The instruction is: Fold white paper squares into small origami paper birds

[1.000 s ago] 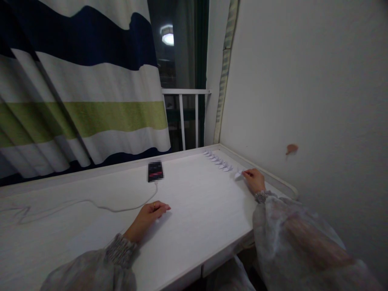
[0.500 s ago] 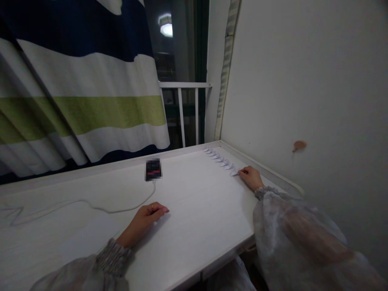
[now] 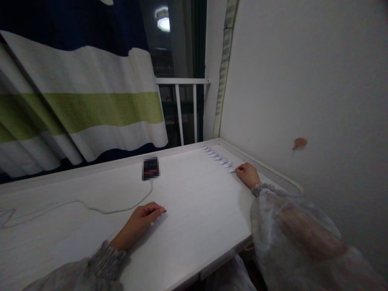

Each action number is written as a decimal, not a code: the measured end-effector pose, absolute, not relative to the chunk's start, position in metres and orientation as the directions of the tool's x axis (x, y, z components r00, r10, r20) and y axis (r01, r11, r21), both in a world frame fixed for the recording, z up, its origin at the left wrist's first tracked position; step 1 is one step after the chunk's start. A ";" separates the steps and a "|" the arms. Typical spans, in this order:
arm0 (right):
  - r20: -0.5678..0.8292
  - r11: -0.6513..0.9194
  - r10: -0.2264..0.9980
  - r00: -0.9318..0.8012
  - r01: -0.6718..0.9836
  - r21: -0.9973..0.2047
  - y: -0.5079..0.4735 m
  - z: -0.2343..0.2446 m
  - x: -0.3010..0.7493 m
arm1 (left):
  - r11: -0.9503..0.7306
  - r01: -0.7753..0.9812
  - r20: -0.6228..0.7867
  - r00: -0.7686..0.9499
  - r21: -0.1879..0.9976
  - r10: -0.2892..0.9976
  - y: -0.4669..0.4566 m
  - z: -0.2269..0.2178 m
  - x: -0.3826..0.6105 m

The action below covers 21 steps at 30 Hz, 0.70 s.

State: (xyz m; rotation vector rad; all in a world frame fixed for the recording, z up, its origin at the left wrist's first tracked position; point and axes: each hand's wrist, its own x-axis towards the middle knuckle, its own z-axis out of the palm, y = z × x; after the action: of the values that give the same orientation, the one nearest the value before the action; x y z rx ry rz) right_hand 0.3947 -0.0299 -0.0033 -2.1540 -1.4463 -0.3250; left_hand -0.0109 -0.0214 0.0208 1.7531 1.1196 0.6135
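A row of several small folded white paper figures [image 3: 218, 156], shaped like paper cranes, runs along the right side of the white table [image 3: 188, 210] toward its far corner. At the near end of that row, my right hand [image 3: 247, 174] has thumb and finger pinched on the nearest paper crane [image 3: 231, 170]; part of it is hidden by the fingertips. My left hand [image 3: 142, 220] rests on its side on the tabletop, fingers loosely curled together, with nothing visible in it. Both forearms wear translucent sleeves over grey knitted cuffs.
Near the back edge lies a small dark device [image 3: 150, 168], blurred out, with a white cable [image 3: 121, 211] trailing left. A pale sheet [image 3: 81, 238] lies left of my left hand. The table's raised rim [image 3: 260, 163] borders the wall; a striped curtain [image 3: 91, 105] hangs behind.
The view has shifted slightly. My right hand stays at the nearest paper crane with its fingers pinched, and my left hand rests in nearly the same place.
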 end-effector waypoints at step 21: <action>0.462 -0.336 0.789 0.406 0.914 -0.228 -0.029 -0.002 0.395 | -0.152 0.440 -0.078 0.463 0.885 0.883 -0.024 0.025 -0.010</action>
State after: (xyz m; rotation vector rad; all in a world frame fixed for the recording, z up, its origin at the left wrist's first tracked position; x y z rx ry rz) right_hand 0.3948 -0.0293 -0.0022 -2.2171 -1.4525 -0.3732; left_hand -0.0105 -0.0244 0.0254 1.7713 1.1292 0.5900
